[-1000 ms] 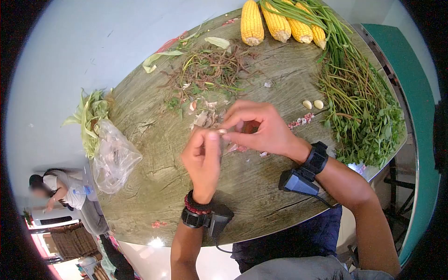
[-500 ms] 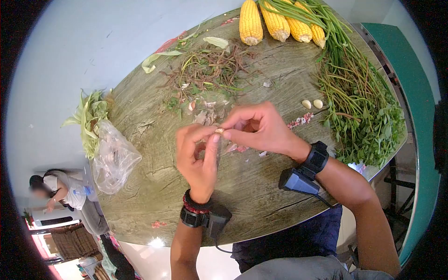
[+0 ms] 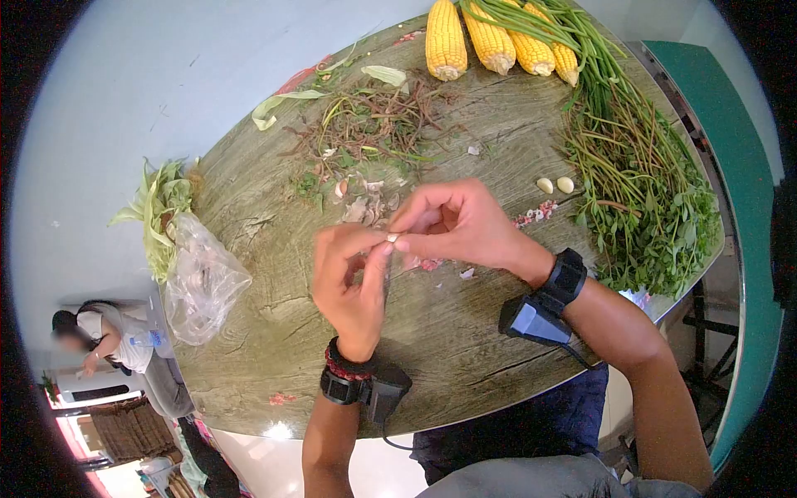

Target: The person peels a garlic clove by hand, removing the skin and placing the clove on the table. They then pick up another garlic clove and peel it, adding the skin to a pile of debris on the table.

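My left hand (image 3: 353, 270) and my right hand (image 3: 457, 224) meet over the middle of the wooden table. Between their pinched fingertips is a small pale garlic clove (image 3: 393, 238), mostly covered by the fingers. Papery garlic skins (image 3: 365, 207) lie just beyond the hands, with an unpeeled clove (image 3: 341, 188) at their left. Two peeled white cloves (image 3: 565, 184) rest to the right of my right hand.
Beyond the skins is a heap of brown stems (image 3: 390, 120). Corn cobs (image 3: 446, 41) lie at the back, leafy greens (image 3: 647, 191) at right. A plastic bag (image 3: 202, 278) and husks (image 3: 162, 207) are at left. A person (image 3: 116, 336) sits farther left.
My fingertips have shifted slightly on the clove, and it now looks paler and smoother between them. Both hands stay in nearly the same place.
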`<state>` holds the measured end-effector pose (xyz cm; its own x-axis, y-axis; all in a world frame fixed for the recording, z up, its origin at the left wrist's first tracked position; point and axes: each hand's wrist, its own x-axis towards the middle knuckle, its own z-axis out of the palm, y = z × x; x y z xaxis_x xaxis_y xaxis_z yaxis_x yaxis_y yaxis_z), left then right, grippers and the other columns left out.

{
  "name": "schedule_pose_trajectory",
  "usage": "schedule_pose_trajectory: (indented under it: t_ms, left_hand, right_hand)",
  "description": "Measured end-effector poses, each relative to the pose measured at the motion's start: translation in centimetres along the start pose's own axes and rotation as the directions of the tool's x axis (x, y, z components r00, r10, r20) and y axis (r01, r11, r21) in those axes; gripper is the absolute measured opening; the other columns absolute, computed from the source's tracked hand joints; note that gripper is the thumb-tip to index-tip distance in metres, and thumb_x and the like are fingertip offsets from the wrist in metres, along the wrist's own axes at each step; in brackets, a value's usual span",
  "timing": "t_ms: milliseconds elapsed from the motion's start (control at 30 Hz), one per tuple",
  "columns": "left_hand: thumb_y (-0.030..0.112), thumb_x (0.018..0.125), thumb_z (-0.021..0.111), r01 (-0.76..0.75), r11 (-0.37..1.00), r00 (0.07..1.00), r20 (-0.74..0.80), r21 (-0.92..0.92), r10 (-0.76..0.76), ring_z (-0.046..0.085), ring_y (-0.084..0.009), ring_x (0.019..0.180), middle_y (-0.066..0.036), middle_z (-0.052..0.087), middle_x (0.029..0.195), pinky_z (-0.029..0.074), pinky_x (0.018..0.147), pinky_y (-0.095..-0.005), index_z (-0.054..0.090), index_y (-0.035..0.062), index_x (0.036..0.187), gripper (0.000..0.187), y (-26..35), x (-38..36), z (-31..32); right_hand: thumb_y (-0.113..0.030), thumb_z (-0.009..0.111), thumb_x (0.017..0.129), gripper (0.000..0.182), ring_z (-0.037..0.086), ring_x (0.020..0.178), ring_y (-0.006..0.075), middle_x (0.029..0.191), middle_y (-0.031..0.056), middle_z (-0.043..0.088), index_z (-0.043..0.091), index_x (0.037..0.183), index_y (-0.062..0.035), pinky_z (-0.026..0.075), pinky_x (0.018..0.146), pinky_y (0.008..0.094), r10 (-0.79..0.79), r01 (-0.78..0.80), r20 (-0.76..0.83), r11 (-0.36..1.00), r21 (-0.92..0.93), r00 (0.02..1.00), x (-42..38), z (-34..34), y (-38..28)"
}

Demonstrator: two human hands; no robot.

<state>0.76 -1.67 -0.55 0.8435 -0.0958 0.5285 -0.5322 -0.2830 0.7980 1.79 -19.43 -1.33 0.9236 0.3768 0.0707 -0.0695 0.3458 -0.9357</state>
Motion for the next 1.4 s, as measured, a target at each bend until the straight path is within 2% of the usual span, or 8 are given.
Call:
schedule_pose_trajectory:
  t_ms: [100,200,400,500,700,900,1200,1400]
  left_hand:
    - [-0.005,0.078,0.070,0.016,1.000,1.000,-0.007,-0.027,-0.016,0.056,-0.0131,0.081,-0.005,0.059,0.091,0.043,0.057,-0.0222,0.066,0.0041,0.090,0.016,0.0,0.0,0.1]
    - [-0.005,0.077,0.071,0.014,1.000,1.000,-0.001,-0.019,-0.014,0.056,-0.0126,0.080,-0.005,0.059,0.091,0.043,0.058,-0.0222,0.066,0.0044,0.090,0.017,0.1,-0.1,0.0]
    - [-0.007,0.075,0.072,0.026,0.999,1.000,-0.008,0.035,-0.026,0.057,-0.0131,0.078,-0.006,0.059,0.091,0.044,0.058,-0.0225,0.068,0.0045,0.087,0.017,0.4,-0.2,0.0]
    - [-0.008,0.074,0.071,-0.011,0.995,1.000,0.010,0.102,0.010,0.057,-0.0138,0.080,-0.006,0.057,0.093,0.046,0.061,-0.0227,0.067,0.0033,0.086,0.017,0.7,-0.1,-0.1]
    - [-0.011,0.073,0.069,-0.042,0.984,0.999,0.031,0.172,0.037,0.055,-0.0134,0.083,-0.006,0.056,0.096,0.045,0.064,-0.0223,0.063,0.0021,0.084,0.018,1.0,-0.1,-0.3]
    - [-0.010,0.074,0.068,-0.050,0.979,0.998,0.043,0.199,0.042,0.054,-0.0136,0.081,-0.006,0.055,0.094,0.044,0.063,-0.0222,0.062,0.0022,0.083,0.017,1.1,-0.2,-0.4]
    - [-0.008,0.078,0.065,-0.059,0.976,0.998,0.046,0.208,0.050,0.053,-0.0149,0.087,-0.008,0.051,0.099,0.046,0.065,-0.0231,0.057,0.0029,0.087,0.016,0.7,-0.3,-0.3]
    - [-0.007,0.078,0.064,-0.105,0.971,0.993,0.078,0.216,0.090,0.054,-0.0170,0.088,-0.010,0.052,0.099,0.047,0.064,-0.0239,0.057,0.0032,0.088,0.016,0.6,-0.3,-0.2]
  right_hand:
    - [-0.004,0.075,0.081,0.024,0.064,0.071,0.0070,0.087,0.0045,0.070,0.068,0.103,-0.0003,0.052,0.058,0.0203,0.000,-0.001,-0.022,1.000,-0.018,1.000,0.0,0.3,-0.5]
    - [-0.009,0.076,0.080,0.022,0.060,0.063,0.0041,0.078,0.0031,0.070,0.071,0.101,-0.0018,0.047,0.051,0.0188,-0.028,0.025,-0.052,0.998,-0.063,0.998,0.1,0.2,0.0]
    - [-0.008,0.078,0.078,0.018,0.059,0.062,0.0032,0.078,0.0042,0.071,0.073,0.094,-0.0013,0.047,0.051,0.0186,0.038,-0.042,-0.078,0.998,-0.053,0.996,0.0,0.1,-0.1]
    - [-0.002,0.079,0.074,0.018,0.063,0.068,0.0061,0.082,0.0056,0.070,0.073,0.092,0.0004,0.050,0.056,0.0202,0.065,-0.074,-0.099,0.993,-0.091,0.993,-0.1,0.2,-0.5]
    - [-0.001,0.080,0.073,0.018,0.063,0.069,0.0063,0.081,0.0061,0.070,0.074,0.089,0.0006,0.050,0.056,0.0196,-0.031,0.011,-0.098,0.980,-0.200,0.995,0.0,0.1,-0.1]
    - [-0.001,0.081,0.072,0.019,0.062,0.068,0.0061,0.082,0.0061,0.070,0.074,0.089,0.0009,0.049,0.056,0.0195,0.018,-0.033,-0.099,0.988,-0.153,0.995,-0.1,0.2,-0.5]
    - [-0.008,0.070,0.086,0.015,0.065,0.072,0.0079,0.081,0.0079,0.071,0.071,0.097,0.0017,0.050,0.057,0.0192,0.055,-0.056,-0.031,0.997,-0.050,0.998,-0.1,0.1,-0.8]
    - [-0.007,0.065,0.089,0.011,0.069,0.074,0.0146,0.085,0.0094,0.070,0.066,0.095,0.0029,0.055,0.062,0.0237,0.025,-0.015,-0.072,0.990,0.140,0.997,0.0,-0.1,-0.5]
